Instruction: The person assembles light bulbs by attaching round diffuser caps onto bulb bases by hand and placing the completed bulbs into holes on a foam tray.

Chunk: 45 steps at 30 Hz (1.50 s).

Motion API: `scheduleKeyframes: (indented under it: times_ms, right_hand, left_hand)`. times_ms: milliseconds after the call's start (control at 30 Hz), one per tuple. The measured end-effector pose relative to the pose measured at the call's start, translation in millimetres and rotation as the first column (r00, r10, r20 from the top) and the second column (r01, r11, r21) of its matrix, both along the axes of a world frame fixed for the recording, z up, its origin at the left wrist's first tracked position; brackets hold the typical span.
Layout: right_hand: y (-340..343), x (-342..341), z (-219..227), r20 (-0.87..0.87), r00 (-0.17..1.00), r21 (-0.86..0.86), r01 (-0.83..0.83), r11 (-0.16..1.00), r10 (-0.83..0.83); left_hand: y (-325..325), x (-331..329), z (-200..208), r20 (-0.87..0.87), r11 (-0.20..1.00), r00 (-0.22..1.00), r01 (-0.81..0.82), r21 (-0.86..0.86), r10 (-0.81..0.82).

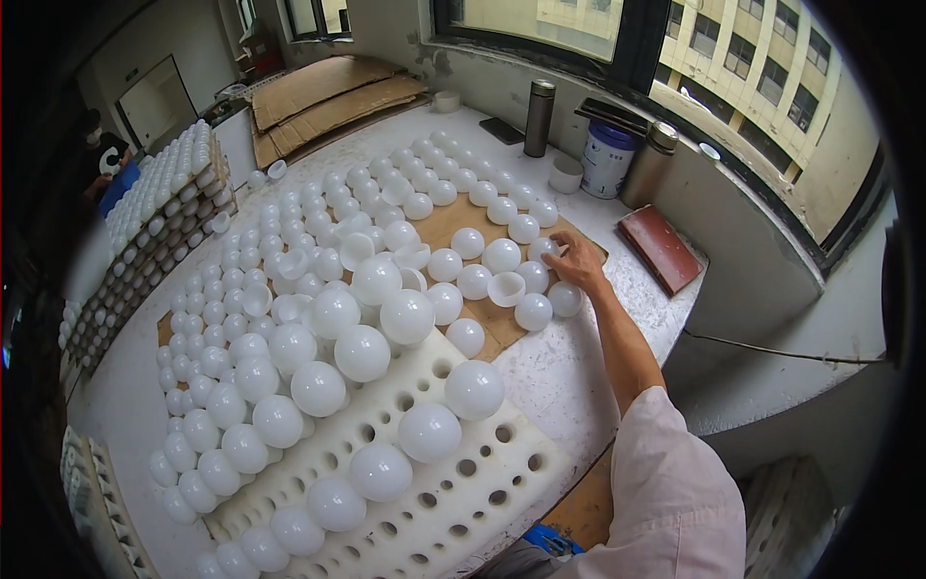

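My right hand reaches to the right end of the table, its fingers bent against the side of a glossy white globe. Right beside it stand another white globe and one below my wrist. An open white half-shell, its hollow side showing, lies among them on brown cardboard. Nearer to me, rows of white globes sit on a thick white board with round holes. My left hand is outside the picture.
Many more globes cover the table's left and middle. A red-brown box, a white-and-blue tub, a dark flask and a bronze flask stand by the window. Stacked globe trays rise at left, near another person.
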State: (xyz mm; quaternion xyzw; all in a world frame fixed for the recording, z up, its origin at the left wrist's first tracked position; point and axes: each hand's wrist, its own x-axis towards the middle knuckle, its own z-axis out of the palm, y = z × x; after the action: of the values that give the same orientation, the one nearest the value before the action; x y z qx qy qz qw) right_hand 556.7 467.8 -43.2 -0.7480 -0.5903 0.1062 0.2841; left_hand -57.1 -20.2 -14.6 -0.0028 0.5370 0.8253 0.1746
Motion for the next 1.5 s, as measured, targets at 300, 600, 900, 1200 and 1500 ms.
scheduleKeyframes:
  times_ms: [300, 600, 900, 1200, 1500]
  right_hand:
    - [-38.6, -96.9, -0.6, -0.152, 0.964, 0.022, -0.215, 0.976, 0.216]
    - [-79.7, -42.9, 2.0, 0.263, 0.927, -0.123, -0.245, 0.962, 0.269]
    - [-118.9, 44.4, -28.0, -0.873, 0.094, 0.456, -0.188, 0.870, 0.478]
    - [-276.1, -134.5, 75.0, -0.922, 0.017, 0.335, -0.463, 0.821, 0.386]
    - [-340.0, -205.9, 72.6, -0.852, 0.052, 0.300, -0.768, 0.566, 0.521]
  left_hand:
    - [-52.5, -43.7, -45.5, -0.456, 0.952, 0.862, 0.087, -0.294, -0.220]
    - [-40.7, -67.5, -45.0, -0.620, 0.886, 0.747, -0.093, -0.453, -0.239]
    - [52.8, -172.6, -31.2, -0.603, 0.539, 0.297, -0.274, -0.797, -0.741]
    - [50.9, -258.8, -73.4, -0.237, 0.687, 0.691, 0.499, -0.528, -0.683]
    - [-115.3, -103.3, -42.8, -0.458, 0.953, 0.837, 0.247, -0.175, -0.301]
